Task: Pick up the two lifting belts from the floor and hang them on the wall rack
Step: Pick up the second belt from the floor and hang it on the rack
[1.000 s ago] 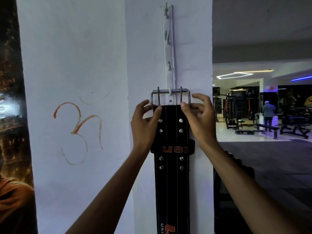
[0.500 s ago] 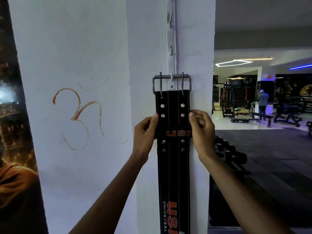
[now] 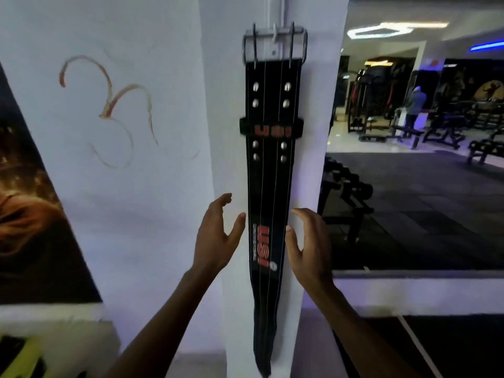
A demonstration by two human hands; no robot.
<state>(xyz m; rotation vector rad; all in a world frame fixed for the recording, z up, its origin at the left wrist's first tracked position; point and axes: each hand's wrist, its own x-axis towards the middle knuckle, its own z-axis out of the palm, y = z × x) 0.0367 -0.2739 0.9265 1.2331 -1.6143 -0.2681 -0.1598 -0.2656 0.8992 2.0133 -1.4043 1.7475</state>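
While the black lifting belt (image 3: 268,165) hung flat against the narrow face of the white pillar (image 3: 223,159), its steel double-prong buckle (image 3: 275,43) was caught on a hook (image 3: 275,36) of the white wall rack (image 3: 276,12), whose strip ran up out of the top of the view. Red lettering sat on the belt's keeper loop (image 3: 271,129) and again lower down the strap, and its dark tail reached almost to the bottom edge of the view.

The left hand (image 3: 218,236) hovered just left of the belt, fingers spread apart and gripping nothing; its thumb tip lay very near the belt's edge, though motion blur made it hard to say whether it touched. The right hand (image 3: 308,241) mirrored it on the other side, fingers likewise loose and spread, thumb close beside the strap's right edge, nothing held.

An orange-brown symbol (image 3: 109,110) was drawn on the broad wall face to the left, and a dark poster (image 3: 27,214) cut across the left edge. To the right the gym floor opened out, with a dumbbell rack (image 3: 346,192) just behind the pillar, machines (image 3: 362,105) farther off, and a person (image 3: 414,105) in a cap standing well apart among them. Only one belt was visible.
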